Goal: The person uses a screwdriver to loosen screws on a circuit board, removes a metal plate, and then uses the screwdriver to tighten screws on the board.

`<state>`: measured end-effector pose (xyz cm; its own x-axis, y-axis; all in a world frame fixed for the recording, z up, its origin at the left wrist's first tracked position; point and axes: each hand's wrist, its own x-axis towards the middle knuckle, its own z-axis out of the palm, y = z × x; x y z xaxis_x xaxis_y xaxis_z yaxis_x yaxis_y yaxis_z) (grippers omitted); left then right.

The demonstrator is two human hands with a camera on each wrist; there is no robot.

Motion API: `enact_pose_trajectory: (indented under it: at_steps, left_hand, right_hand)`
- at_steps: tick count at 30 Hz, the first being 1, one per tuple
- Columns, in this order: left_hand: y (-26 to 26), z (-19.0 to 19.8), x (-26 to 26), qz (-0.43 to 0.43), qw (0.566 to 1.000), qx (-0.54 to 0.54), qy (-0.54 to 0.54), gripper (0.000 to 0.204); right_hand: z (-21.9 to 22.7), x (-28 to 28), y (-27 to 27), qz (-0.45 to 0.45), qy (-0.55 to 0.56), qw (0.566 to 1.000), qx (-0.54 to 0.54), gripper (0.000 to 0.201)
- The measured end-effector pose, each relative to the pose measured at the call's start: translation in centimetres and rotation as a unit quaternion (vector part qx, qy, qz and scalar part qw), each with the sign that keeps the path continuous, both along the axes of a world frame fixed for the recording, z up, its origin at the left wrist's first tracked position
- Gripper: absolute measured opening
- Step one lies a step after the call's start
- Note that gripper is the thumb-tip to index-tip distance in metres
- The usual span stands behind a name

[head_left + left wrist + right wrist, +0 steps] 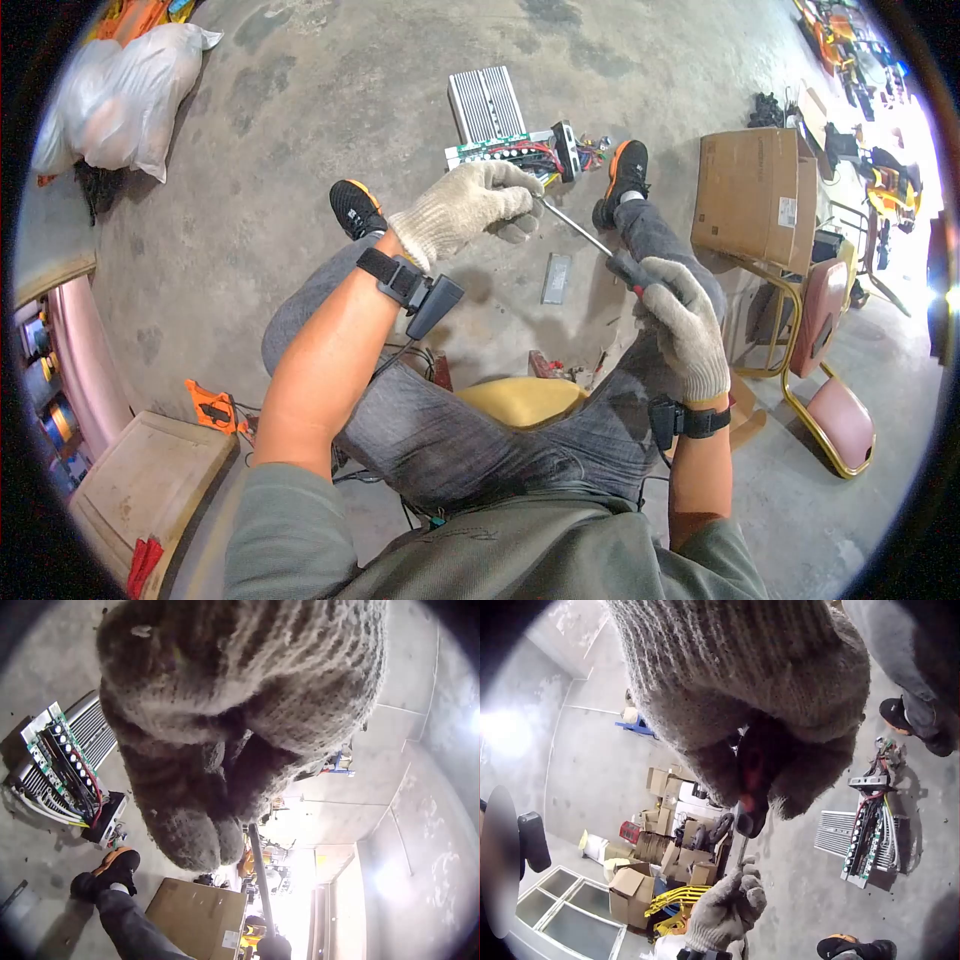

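Note:
A screwdriver [577,226] with a bright metal shaft and a dark, red-marked handle spans the space between both gloved hands, above the person's lap. My right hand [685,325] grips the handle. The fingers of my left hand [468,208] curl in and pinch at the tip end of the shaft; in the left wrist view the glove [240,697] hides the very tip. Beyond the hands, on the floor between the shoes, lies an opened electronic controller: a finned silver heat sink [485,103] and a green circuit board [861,844] with red, black and yellow wires.
A flat grey plate [556,278] lies on the floor between the legs. To the right, a cardboard box [748,195] stands by a chair [840,420]. White plastic bags [130,95] are at the far left. A yellow seat [525,400] shows between the thighs.

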<state>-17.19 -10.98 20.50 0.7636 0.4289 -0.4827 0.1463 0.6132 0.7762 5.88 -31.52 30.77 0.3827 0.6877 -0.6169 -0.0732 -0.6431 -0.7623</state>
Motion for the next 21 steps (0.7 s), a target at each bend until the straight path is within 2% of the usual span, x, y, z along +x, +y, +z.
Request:
enact_pose_trajectory:
  at_steps: [21]
  left_hand:
    - [-0.19, 0.18, -0.33, 0.005, 1.0, -0.003, -0.026, 0.026]
  right_hand:
    - [0.92, -0.86, -0.58, 0.002, -0.016, 1.0, 0.002, 0.04]
